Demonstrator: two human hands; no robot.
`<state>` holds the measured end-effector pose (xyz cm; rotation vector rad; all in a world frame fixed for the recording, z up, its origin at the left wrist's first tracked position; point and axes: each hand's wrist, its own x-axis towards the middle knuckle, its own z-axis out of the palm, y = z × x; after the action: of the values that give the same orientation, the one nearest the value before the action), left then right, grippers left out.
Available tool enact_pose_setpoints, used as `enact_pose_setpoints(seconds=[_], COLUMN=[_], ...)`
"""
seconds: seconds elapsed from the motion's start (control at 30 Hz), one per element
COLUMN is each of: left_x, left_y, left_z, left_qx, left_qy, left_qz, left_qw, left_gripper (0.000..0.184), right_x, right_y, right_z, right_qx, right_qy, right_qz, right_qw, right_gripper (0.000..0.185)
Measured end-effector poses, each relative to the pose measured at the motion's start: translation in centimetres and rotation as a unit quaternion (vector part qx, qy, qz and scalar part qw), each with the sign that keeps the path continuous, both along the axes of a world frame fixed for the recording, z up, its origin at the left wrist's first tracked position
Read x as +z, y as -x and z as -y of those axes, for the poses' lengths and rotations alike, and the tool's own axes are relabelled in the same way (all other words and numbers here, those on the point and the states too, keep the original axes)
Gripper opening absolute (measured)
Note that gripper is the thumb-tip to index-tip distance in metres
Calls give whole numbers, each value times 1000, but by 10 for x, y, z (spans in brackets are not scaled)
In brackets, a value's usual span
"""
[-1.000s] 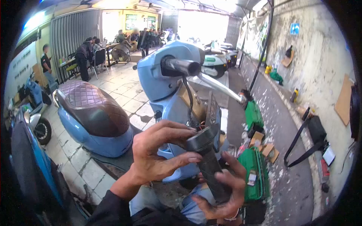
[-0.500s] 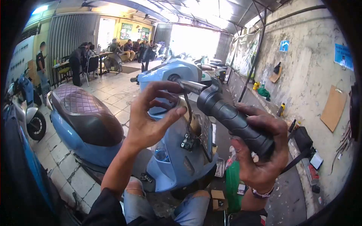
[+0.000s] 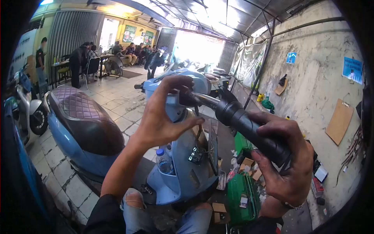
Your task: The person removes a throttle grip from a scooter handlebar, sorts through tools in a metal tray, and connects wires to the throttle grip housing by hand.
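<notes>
The right hand (image 3: 288,163) has its fingers wrapped round the grip (image 3: 244,124), whose collar meets the bar (image 3: 206,100). The left hand (image 3: 157,124) cups beside the bar, thumb apart; contact is unclear. A tilted grip could bind on the bar, an oily hold could slip, and the wired part (image 3: 196,155), dangling below, could snag.

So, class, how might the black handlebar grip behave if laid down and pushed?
The black handlebar grip would probably roll, being tube-shaped, though its wider end might make it curve. It looks fairly stiff, running straight out from the right hand. The ridges around it suggest it may not be very slippery.
</notes>
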<state>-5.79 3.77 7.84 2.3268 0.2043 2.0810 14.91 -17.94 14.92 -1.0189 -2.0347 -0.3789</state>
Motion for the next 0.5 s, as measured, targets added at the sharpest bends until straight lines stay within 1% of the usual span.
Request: enact_pose_setpoints(seconds=[0.07, 0.1, 0.17, 0.23, 0.3, 0.33, 0.4, 0.43, 0.5], left_x=[-2, -3, -5, -9, -12, -12, -12, -11, -2], left_y=[4, 5, 9, 11, 14, 15, 16, 17, 16], left_z=[-11, -16, -24, -33, -42, -43, -43, -43, -44], left_qx=[18, 36, 28, 18, -20, -19, -59, -60, -152], left_qy=[19, 35, 58, 82, 93, 93, 101, 102, 89], left_qz=[-13, -27, -33, -37, -26, -24, -9, -9, 4], left_qw=[1000, 998, 997, 996, 995, 995, 993, 993, 984], left_gripper=[80, 80, 80, 81, 78, 78, 75, 75, 73], right_x=[8, 14, 25, 21, 11, 14, 24, 25, 28], right_y=[1, 1, -1, -2, 6, 4, -1, 0, 3], right_z=[1, 3, 5, -2, -2, -4, -7, -7, -8], right_qx=[-24, -22, -30, -18, -49, -48, -7, -7, -22], right_qy=[-37, -36, -24, -43, -51, -51, -41, -39, -5], right_qz=[69, 71, 139, 145, 6, 8, 121, 121, 60], right_qw=[997, 997, 990, 988, 997, 998, 992, 992, 998], right_gripper=[50, 50, 54, 56, 51, 51, 50, 50, 53])
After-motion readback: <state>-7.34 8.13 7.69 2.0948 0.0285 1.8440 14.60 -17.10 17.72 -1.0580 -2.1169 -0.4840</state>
